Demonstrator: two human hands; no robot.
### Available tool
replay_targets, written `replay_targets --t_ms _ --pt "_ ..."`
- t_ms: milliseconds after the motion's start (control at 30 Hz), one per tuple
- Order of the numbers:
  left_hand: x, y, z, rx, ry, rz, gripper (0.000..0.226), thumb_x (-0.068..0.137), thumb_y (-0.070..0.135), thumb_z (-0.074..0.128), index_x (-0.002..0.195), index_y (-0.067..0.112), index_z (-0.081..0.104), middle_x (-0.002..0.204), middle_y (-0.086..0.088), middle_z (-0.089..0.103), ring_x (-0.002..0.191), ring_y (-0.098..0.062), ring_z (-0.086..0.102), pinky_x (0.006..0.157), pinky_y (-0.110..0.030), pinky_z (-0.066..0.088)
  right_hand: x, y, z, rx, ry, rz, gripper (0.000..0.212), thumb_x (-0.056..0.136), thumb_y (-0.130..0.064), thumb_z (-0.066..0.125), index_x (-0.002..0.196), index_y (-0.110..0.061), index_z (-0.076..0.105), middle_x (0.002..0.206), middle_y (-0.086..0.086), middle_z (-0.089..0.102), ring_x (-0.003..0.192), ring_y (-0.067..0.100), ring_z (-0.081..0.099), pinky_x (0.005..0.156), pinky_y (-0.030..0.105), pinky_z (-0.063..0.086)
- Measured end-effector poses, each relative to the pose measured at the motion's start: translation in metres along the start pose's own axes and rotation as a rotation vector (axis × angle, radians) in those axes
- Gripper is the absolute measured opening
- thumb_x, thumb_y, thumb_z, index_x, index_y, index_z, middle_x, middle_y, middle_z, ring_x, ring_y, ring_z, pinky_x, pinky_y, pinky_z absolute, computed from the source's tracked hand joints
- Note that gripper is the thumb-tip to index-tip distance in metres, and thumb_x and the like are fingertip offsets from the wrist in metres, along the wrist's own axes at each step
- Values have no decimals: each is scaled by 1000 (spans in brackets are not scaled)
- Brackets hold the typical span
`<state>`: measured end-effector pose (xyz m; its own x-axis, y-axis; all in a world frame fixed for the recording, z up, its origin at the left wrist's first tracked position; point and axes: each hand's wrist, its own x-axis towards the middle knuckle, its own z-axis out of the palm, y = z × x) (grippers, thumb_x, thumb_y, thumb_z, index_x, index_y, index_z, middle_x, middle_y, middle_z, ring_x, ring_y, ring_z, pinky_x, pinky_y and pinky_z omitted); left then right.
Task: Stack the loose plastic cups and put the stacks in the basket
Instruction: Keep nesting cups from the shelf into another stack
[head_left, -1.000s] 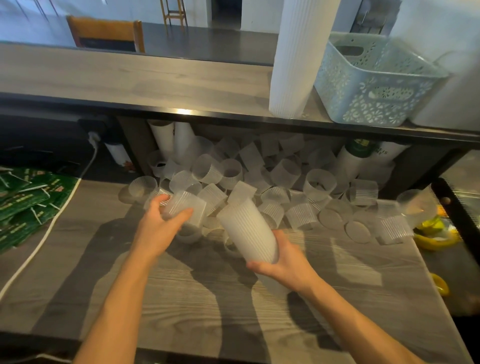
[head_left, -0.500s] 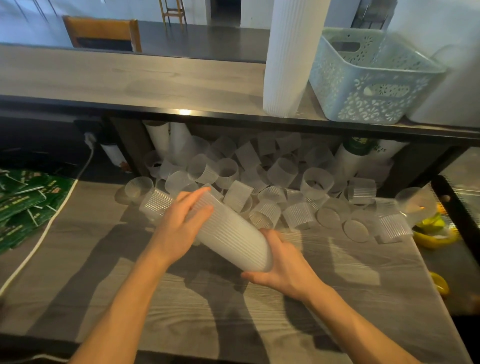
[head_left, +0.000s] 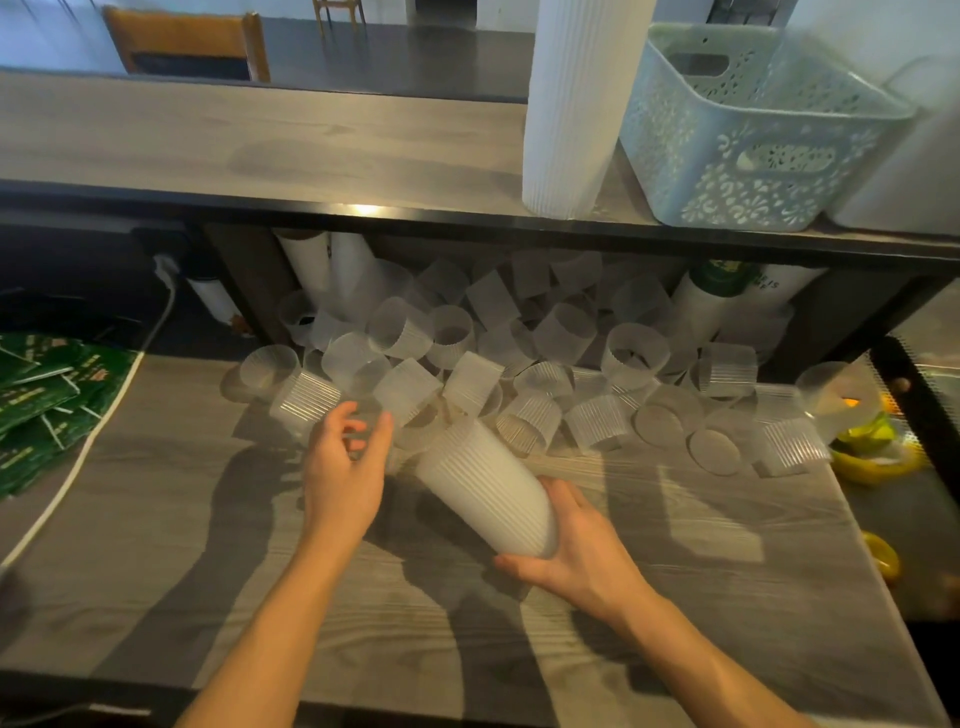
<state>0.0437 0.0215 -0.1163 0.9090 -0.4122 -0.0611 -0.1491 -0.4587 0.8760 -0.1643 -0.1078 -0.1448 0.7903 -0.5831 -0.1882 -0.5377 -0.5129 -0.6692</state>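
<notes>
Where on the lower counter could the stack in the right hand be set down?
Bare wood lies near the front edge, between the forearms and right of the right hand, below the loose cups. The back under the shelf is crowded; green packets and a cable fill the left.

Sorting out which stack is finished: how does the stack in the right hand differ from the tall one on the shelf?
The held stack is short and tilted, gripped at its base by the right hand; the shelf stack is much taller, upright, untouched beside the basket. Both are ribbed whitish cups.
</notes>
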Motion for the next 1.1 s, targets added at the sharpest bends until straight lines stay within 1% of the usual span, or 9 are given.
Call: replay_targets --t_ms 67,200,333,400,567,733,833,967,1100 --pt "17 7 -1 119 -34 -85 58 93 57 52 135 18 48 113 2 57 98 -14 56 86 -36 44 3 -3 -2 4 16 -6 89 64 -66 75 136 -26 39 117 -13 47 103 10 53 85 30 47" --pt "53 18 18 338 -136 -194 81 90 67 49 135 -1 49 134 -19 53 127 -35 46 103 -42 38 7 -5 -6 -12 8 -1 86 67 -61 78 134 -25 39 114 -12 45 99 9 49 81 29 42" --pt "69 19 39 458 -130 -202 101 77 83 47 130 -2 56 138 -24 50 131 -37 42 108 -42 33 8 1 -15 -50 -20 29 90 63 -69 72 134 -27 38 119 -9 51 105 15 55 84 33 47" --pt "73 14 46 473 -127 -225 102 72 86 49 126 1 60 135 -22 53 129 -36 45 106 -41 35 8 3 -19 -44 -5 40 91 63 -69 73 136 -26 38 121 -8 52 107 16 55 86 34 48" --pt "69 11 46 188 -68 -237 65 76 59 72 114 6 66 115 -15 66 107 -32 60 85 -36 47 5 5 -19 7 21 51 87 68 -63 78 136 -25 38 121 -9 49 108 12 52 88 33 48" --pt "49 1 24 -66 -19 -181 74 75 50 78 134 19 46 127 -3 55 115 -24 56 96 -44 49 1 14 -26 0 1 67 89 64 -70 73 134 -28 39 120 -10 51 107 14 54 88 33 47" --pt "33 2 -2 -118 -100 -47 68 80 46 75 138 24 47 126 3 58 112 -17 58 86 -31 51 3 19 -34 -14 2 60 92 60 -76 67 134 -30 39 119 -12 49 107 13 54 86 32 46" --pt "19 10 -29 -189 -282 85 72 70 72 69 132 38 55 119 8 67 108 -11 65 92 -38 54 4 18 -42 -43 28 23 94 58 -77 65 134 -29 38 119 -12 48 105 11 54 85 31 45" --pt "9 27 -33 -155 -429 200 72 70 63 63 134 34 49 123 10 62 108 -5 63 85 -31 55 5 13 -40 -103 14 -25 91 59 -76 65 132 -29 38 122 -11 46 106 15 55 87 33 47"
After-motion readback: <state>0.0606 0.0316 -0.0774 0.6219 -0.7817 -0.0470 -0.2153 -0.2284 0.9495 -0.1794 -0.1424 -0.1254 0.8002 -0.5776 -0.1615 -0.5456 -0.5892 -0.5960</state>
